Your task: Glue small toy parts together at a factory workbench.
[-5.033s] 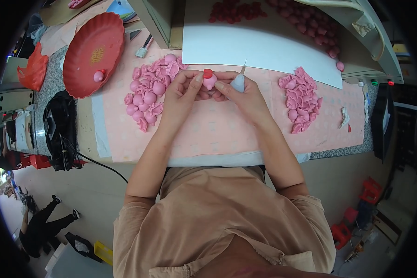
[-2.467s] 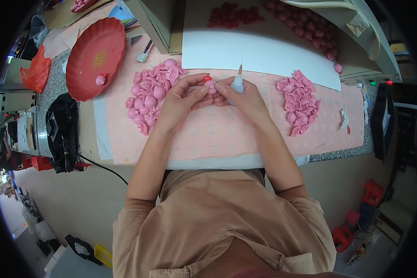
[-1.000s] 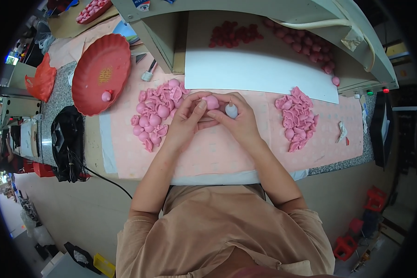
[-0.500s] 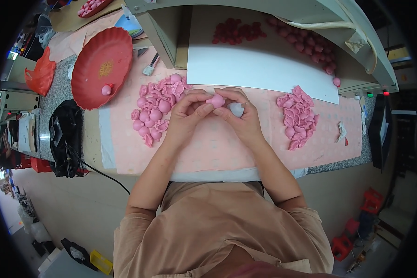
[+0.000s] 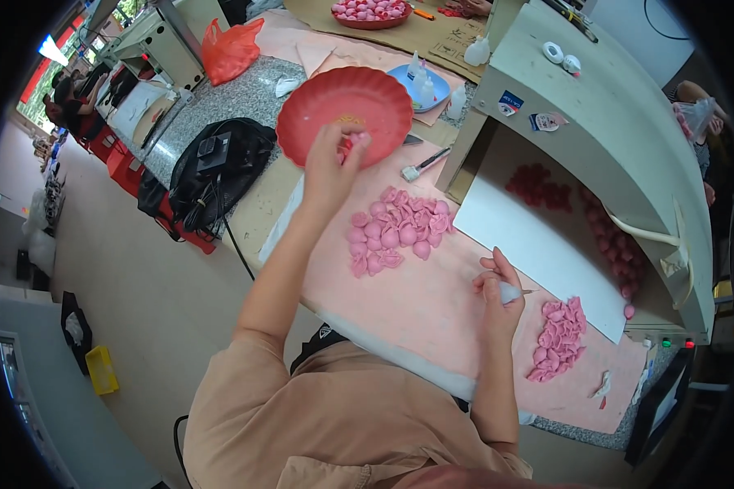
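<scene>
Over the near rim of a red scalloped plate (image 5: 342, 90), my left hand (image 5: 333, 167) is closed with its fingertips around a small pink rounded piece (image 5: 354, 145), partly hidden by the fingers. My right hand (image 5: 500, 314) is above the pink-covered table, wrapped round a small translucent squeeze bottle (image 5: 510, 292) with a thin tip pointing right. Between the plate and my right hand lies a pile of pink balls and petal-like pieces (image 5: 389, 237). Another pile of pink petal-like pieces (image 5: 558, 342) sits just right of my right hand.
A curved grey cabinet (image 5: 620, 122) stands at the right, with a white sheet (image 5: 538, 269) and rows of darker pink balls (image 5: 612, 240) under it. Beyond the plate is a blue tray (image 5: 439, 88) with small bottles. A brush (image 5: 424, 165) and a black bag (image 5: 245, 147) lie nearby.
My hands have parted. The left has carried the pink piece left to the red plate; the right, with the bottle, has dropped away from it. The view has turned left.
</scene>
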Demonstrator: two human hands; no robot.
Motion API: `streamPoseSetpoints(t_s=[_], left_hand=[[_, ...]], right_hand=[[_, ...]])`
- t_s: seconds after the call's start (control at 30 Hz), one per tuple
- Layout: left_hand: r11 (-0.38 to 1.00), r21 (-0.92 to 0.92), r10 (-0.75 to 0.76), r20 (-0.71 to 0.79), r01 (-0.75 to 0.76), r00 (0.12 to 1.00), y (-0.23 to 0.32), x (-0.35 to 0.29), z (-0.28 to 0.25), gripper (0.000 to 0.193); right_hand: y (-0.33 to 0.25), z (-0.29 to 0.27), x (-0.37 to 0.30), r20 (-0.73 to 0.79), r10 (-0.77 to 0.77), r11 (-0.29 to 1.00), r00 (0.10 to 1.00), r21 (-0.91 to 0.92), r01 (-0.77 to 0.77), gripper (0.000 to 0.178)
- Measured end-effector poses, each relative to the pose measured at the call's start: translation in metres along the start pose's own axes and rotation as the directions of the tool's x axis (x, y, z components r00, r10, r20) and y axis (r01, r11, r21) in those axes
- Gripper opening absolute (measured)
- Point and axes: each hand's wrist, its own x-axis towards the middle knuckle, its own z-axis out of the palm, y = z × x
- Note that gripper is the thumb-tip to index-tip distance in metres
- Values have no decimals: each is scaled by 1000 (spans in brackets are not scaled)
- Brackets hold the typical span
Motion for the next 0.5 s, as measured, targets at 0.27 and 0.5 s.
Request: streamPoseSetpoints(t_s=[0.27, 0.5], left_hand=[[880, -197, 466, 178, -433, 866, 138, -9, -48, 26], [814, -577, 497, 752, 68, 433, 308, -70, -86, 18]], right_hand=[[11, -11, 4, -88, 39, 997, 995, 65, -34, 43], [-19, -20, -22, -55, -39, 999, 998, 19, 40, 39]])
